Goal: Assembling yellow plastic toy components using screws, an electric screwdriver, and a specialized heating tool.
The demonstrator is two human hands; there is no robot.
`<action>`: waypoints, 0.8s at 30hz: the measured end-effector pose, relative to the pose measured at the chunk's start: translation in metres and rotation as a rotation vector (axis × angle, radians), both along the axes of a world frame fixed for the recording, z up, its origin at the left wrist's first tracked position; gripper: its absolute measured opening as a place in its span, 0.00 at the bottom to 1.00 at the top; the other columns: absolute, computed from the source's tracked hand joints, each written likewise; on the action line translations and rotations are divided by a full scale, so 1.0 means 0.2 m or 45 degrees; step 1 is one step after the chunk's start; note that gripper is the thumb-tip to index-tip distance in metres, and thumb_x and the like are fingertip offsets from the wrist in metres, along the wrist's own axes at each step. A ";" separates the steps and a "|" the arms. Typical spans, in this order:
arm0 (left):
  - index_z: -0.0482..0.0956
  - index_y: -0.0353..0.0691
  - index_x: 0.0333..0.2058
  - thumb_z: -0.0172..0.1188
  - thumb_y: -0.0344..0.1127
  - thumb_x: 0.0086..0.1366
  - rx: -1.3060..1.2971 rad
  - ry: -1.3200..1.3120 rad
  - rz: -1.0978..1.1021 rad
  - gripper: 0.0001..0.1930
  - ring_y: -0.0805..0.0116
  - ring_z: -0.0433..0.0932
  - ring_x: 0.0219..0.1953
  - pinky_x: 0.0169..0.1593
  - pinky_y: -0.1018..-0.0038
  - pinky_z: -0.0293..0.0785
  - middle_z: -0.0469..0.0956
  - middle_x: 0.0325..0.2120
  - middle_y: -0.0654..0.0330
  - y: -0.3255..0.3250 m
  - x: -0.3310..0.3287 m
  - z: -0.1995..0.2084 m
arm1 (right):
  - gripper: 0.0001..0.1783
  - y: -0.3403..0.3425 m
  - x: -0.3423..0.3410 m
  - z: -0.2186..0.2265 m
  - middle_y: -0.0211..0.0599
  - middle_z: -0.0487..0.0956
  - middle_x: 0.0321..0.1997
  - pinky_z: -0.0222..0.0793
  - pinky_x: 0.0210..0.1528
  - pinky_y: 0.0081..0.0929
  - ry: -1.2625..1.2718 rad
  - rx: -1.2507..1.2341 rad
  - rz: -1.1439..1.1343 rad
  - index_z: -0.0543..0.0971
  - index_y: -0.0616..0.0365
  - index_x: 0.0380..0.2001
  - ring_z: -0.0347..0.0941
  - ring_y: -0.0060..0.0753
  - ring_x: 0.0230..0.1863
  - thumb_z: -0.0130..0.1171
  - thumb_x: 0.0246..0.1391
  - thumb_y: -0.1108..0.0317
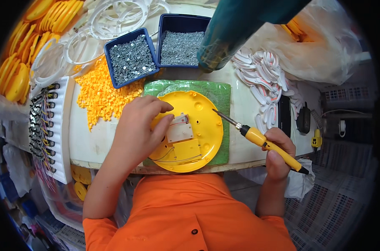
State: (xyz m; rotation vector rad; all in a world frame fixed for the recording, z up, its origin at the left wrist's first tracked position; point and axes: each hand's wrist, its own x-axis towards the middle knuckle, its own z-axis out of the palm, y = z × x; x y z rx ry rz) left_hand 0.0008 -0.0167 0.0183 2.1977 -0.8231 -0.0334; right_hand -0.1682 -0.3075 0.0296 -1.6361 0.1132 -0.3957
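A round yellow plastic shell (211, 134) lies with its inside up on a green mat (226, 146). Fitted in it are a whitish rectangular module (179, 133) with thin wires and a yellow rectangular cover (188, 150). Over the shell's left part is my left hand (146, 119), its thumb and forefinger curved and apart beside the module; nothing shows between them. My right hand (278, 152) grips a yellow electric screwdriver (257, 138) with a black tail. The screwdriver's bit slants up and left, its tip near the shell's right rim.
Two blue bins (131, 58) of small metal screws and washers stand behind the mat. Small yellow parts (100, 94) are heaped left, near a white foam tray (64, 129). White curved pieces (265, 79) lie right. A teal cylindrical object (231, 33) juts over the table from above.
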 end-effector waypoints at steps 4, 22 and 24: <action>0.81 0.38 0.36 0.67 0.31 0.60 0.101 -0.169 -0.085 0.08 0.53 0.78 0.40 0.45 0.62 0.71 0.79 0.33 0.55 -0.04 -0.03 -0.03 | 0.22 0.00 -0.04 -0.02 0.37 0.77 0.36 0.69 0.39 0.22 0.035 0.024 -0.008 0.81 0.70 0.45 0.72 0.24 0.34 0.60 0.49 0.65; 0.78 0.40 0.32 0.64 0.34 0.62 0.360 -0.128 -0.084 0.06 0.54 0.79 0.39 0.44 0.59 0.68 0.80 0.31 0.57 -0.11 0.00 -0.01 | 0.25 0.14 0.03 -0.08 0.36 0.76 0.29 0.72 0.31 0.20 0.119 -0.172 0.009 0.74 0.68 0.54 0.73 0.22 0.26 0.58 0.53 0.66; 0.78 0.40 0.32 0.65 0.34 0.61 0.297 -0.041 -0.063 0.06 0.54 0.79 0.37 0.44 0.60 0.69 0.80 0.30 0.57 -0.10 0.01 -0.01 | 0.25 0.14 0.03 -0.09 0.37 0.76 0.29 0.72 0.32 0.20 0.125 -0.174 0.011 0.73 0.68 0.54 0.73 0.22 0.26 0.58 0.53 0.66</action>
